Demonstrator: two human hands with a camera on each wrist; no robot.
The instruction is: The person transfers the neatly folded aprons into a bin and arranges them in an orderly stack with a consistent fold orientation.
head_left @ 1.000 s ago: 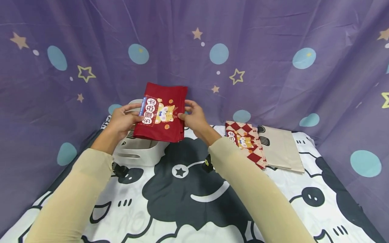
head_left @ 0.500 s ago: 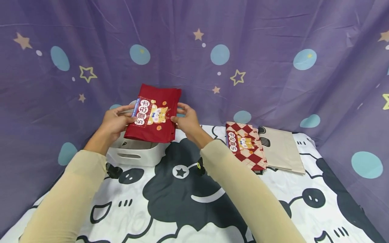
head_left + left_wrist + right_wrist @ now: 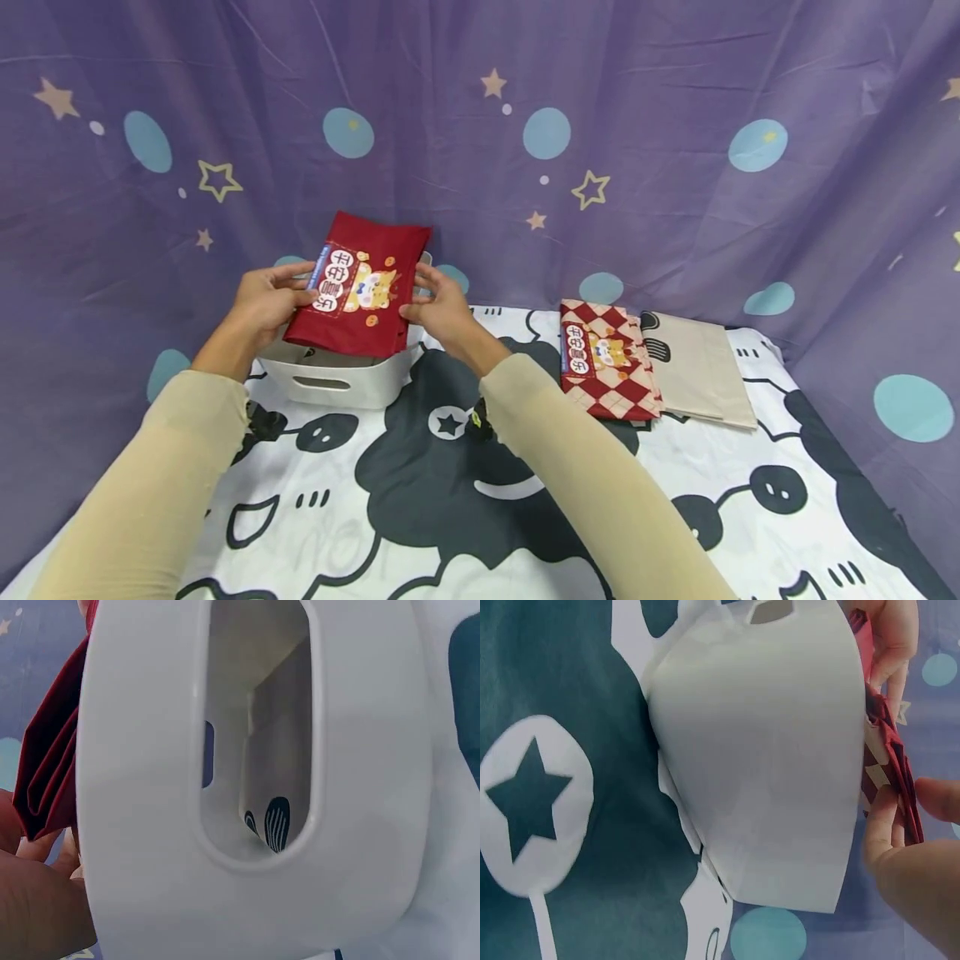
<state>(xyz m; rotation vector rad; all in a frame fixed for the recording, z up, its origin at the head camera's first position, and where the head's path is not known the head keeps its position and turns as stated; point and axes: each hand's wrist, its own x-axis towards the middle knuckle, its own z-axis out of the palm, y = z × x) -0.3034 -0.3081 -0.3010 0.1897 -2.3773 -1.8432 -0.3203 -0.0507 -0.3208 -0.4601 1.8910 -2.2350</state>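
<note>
A folded red cloth (image 3: pixel 378 287) with a cartoon animal and printed characters is held flat between both hands, over a white plastic basket (image 3: pixel 356 387). My left hand (image 3: pixel 262 304) pinches its left edge, thumb on top and fingers underneath. At the opposite edge my right hand (image 3: pixel 442 312) pinches it the same way. In the right wrist view, a checked red-and-cream surface shows on the underside of the cloth (image 3: pixel 906 776). Through the handle slot of the basket (image 3: pixel 142 787), a folded beige cloth (image 3: pixel 281 742) with a dark striped motif is visible inside.
Right of the basket lie a folded red-and-cream checked cloth (image 3: pixel 611 387) and a folded beige cloth (image 3: pixel 693 367), side by side on the black-and-white printed sheet (image 3: pixel 525 533). A purple curtain (image 3: pixel 465 158) with stars hangs right behind.
Both hands have moved left and slightly down with the red cloth, bringing it from beside and above the basket to over its opening.
</note>
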